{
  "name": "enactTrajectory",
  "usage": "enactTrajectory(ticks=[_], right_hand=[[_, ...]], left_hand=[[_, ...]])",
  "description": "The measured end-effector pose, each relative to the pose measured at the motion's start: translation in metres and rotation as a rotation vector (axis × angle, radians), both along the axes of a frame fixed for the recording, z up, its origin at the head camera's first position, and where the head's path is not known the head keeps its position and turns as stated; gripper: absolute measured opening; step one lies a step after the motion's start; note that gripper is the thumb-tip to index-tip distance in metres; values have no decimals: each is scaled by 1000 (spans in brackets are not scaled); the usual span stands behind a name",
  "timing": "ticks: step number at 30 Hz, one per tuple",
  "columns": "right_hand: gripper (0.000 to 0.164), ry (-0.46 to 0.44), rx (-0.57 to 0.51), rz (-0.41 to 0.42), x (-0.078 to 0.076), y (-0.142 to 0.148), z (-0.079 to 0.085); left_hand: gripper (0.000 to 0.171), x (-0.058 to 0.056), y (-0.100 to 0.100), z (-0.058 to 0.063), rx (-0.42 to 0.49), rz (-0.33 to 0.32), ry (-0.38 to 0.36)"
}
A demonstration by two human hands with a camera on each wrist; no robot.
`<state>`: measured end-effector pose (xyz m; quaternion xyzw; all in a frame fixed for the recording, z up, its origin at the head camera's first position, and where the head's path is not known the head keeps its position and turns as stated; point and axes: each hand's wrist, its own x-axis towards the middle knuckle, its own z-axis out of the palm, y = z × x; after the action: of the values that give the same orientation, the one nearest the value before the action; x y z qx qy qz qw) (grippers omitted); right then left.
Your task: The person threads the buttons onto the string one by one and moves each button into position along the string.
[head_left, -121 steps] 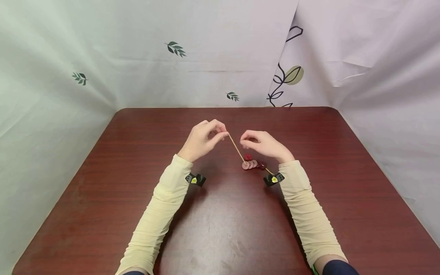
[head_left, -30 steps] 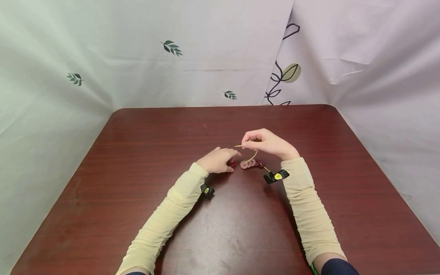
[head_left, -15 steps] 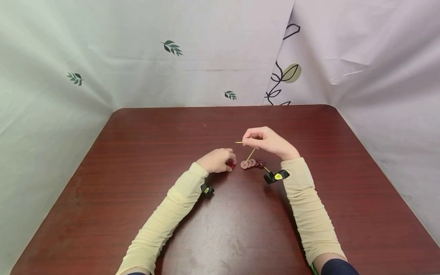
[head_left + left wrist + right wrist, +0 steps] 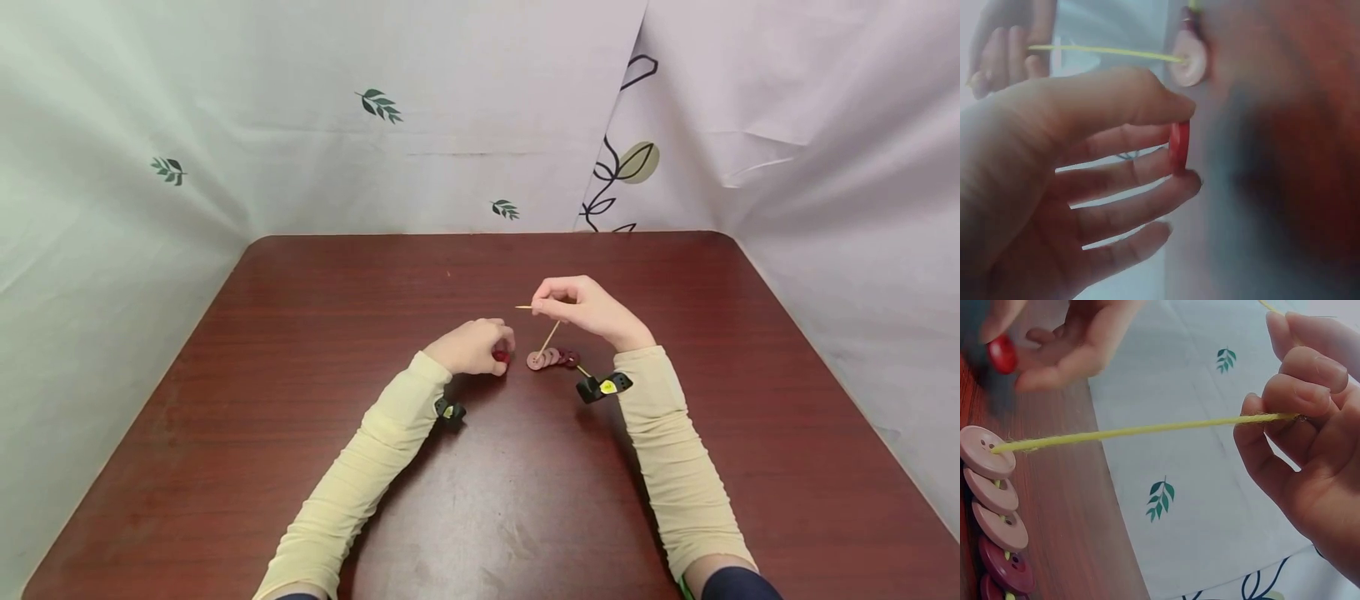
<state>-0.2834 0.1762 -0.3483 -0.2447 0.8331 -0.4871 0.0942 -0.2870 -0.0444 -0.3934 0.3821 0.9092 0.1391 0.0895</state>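
My left hand (image 4: 474, 347) pinches a red button (image 4: 1179, 147) on edge between thumb and fingertips, close over the table. My right hand (image 4: 588, 310) grips a yellow string (image 4: 1147, 429), and its short end sticks out past the thumb and forefinger. From that hand the string runs taut down to a row of threaded buttons on the table. Pale pink buttons (image 4: 986, 452) come first in the row, overlapping one another, followed by dark maroon ones (image 4: 1007, 565). In the head view, the string's far part (image 4: 583, 371) comes out beyond the maroon buttons beside the right wrist.
The dark red-brown table (image 4: 315, 333) is bounded at the back and sides by white cloth (image 4: 465, 100) with leaf prints. Each sleeved wrist wears a black camera mount, the left one (image 4: 451, 411) and the right one (image 4: 603, 387).
My left hand let go of the string, came down and picked up the red button, lately drawing slightly left with it. My right hand took the string end and rose a little.
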Motion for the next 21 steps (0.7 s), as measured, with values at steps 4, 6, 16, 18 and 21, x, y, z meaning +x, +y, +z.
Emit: enactTrajectory(ticks=[4, 6, 16, 18, 21], right_hand=[[12, -2, 4, -2, 0, -1, -1], [12, 2, 7, 1, 0, -2, -1], [15, -1, 15, 29, 0, -2, -1], [14, 4, 12, 33, 0, -2, -1], [13, 8, 8, 38, -1, -2, -1]], left_hand=[[16, 1, -7, 11, 109, -21, 4], [14, 0, -11, 15, 155, -28, 7], [23, -3, -24, 30, 275, -49, -22], [24, -3, -27, 33, 320, -63, -22], [22, -2, -30, 38, 394, -94, -22]])
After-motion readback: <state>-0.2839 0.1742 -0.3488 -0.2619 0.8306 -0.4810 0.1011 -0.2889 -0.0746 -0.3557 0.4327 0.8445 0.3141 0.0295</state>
